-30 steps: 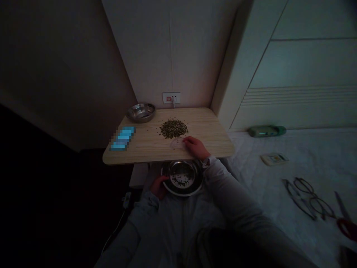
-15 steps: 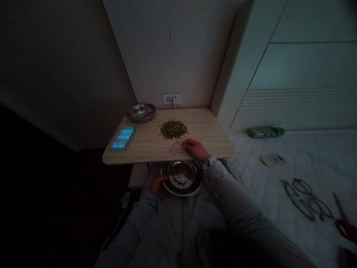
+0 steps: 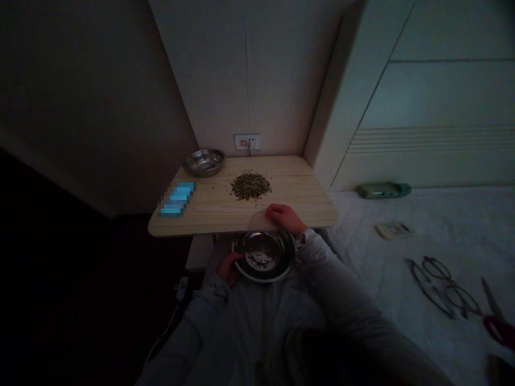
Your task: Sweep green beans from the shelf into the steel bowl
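A metal bowl (image 3: 284, 256) rests in my lap under the front edge of the small wooden table (image 3: 213, 217). Some small dark grains (image 3: 259, 261) lie on its bottom. My left hand (image 3: 229, 269) grips the bowl's left rim, thumb over the edge. At the table's front edge, my right hand (image 3: 285, 217) pinches a thin, clear, round-edged piece (image 3: 257, 219), which looks like plastic. That piece sits at the table edge, above the bowl's far rim. Behind it on the tabletop is a loose pile of greenish-brown grains (image 3: 250, 185).
Another metal bowl (image 3: 204, 163) stands at the table's back left, with a lit, blurred-out screen (image 3: 177, 199) in front. A wall socket (image 3: 247, 142) is behind. On the bed at right lie a green bottle (image 3: 382, 190), a pale box-like object (image 3: 394, 230), glasses (image 3: 450, 284) and red-handled scissors (image 3: 499, 329).
My right hand has drawn the clear piece slightly toward me, to the table's front edge. My left hand keeps its hold on the bowl.
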`<state>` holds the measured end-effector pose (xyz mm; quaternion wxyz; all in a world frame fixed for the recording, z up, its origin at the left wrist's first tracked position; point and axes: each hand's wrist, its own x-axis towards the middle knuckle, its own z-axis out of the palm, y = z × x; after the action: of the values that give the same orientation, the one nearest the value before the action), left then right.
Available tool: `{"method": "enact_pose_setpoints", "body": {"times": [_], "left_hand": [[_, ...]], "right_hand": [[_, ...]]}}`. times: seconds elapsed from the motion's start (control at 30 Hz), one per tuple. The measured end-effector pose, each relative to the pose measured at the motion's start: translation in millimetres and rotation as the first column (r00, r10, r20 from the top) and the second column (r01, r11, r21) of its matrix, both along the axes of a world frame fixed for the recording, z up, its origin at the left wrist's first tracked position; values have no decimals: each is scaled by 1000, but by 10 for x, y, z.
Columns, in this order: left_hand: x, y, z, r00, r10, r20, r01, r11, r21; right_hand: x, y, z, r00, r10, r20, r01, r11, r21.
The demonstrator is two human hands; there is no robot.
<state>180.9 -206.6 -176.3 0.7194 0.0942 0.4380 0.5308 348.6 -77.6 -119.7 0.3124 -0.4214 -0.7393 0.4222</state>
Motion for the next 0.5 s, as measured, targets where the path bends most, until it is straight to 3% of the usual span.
{"method": "enact_pose_setpoints", "body": {"times": [0.1, 0.23, 0.4, 0.5], "left_hand": [[-2, 5, -26, 999, 33, 17, -33, 999, 4], [-9, 14, -68, 998, 50, 28, -50, 999, -16], [-12, 11, -65, 1000, 13, 28, -12, 999, -34], [2, 8, -25, 999, 37, 24, -37, 999, -11]], "right_hand": [[4, 32, -24, 984, -114, -135, 110, 993, -41], [2, 63, -61, 940, -265, -216, 272, 962, 4], [-26, 33, -65, 986, -166, -2, 165, 981, 102], [-47, 39, -68, 981, -190, 45, 180, 969, 168]]}}
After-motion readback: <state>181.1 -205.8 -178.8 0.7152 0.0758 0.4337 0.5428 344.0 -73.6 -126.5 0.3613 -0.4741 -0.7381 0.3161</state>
